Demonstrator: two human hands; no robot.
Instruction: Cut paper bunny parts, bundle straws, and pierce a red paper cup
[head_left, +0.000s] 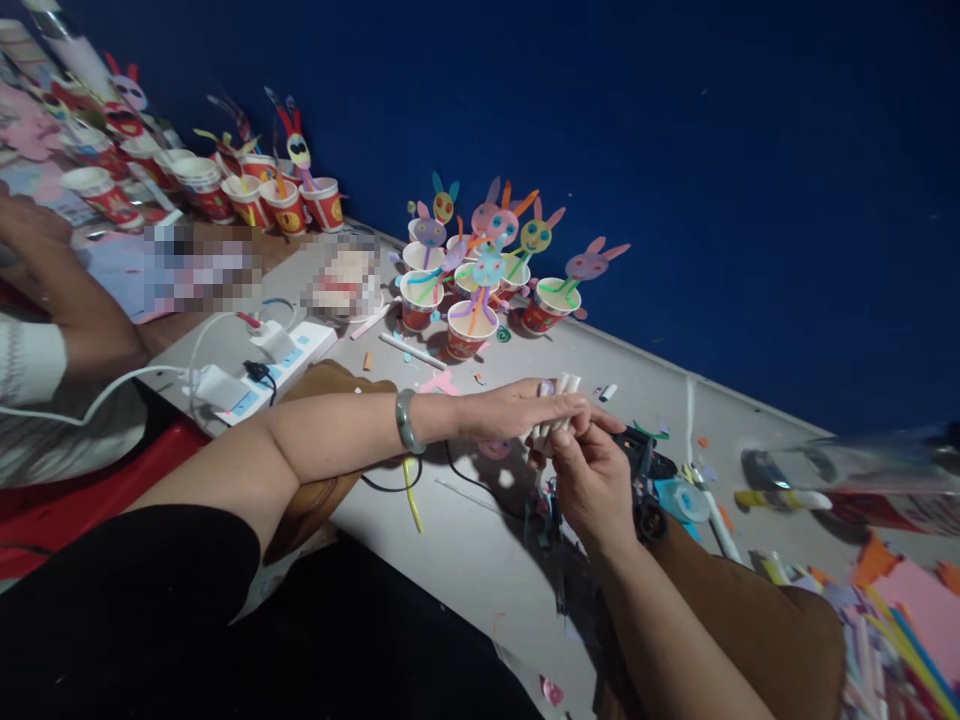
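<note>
My left hand, with a jade-like bangle on its wrist, is closed around a bundle of short white sticks. My right hand meets it from the right, its thumb and fingers closed on the lower end of the same bundle. What exactly the sticks are is too small to tell. Just beyond the hands stands a group of red paper cups with colourful paper rabbit figures in them. Beside my right hand lies a dark object, partly hidden.
A white power strip with plugs and cables lies to the left. Farther left are another person's arm and more red cups. Paper scraps dot the table. Coloured paper and a marker lie at right.
</note>
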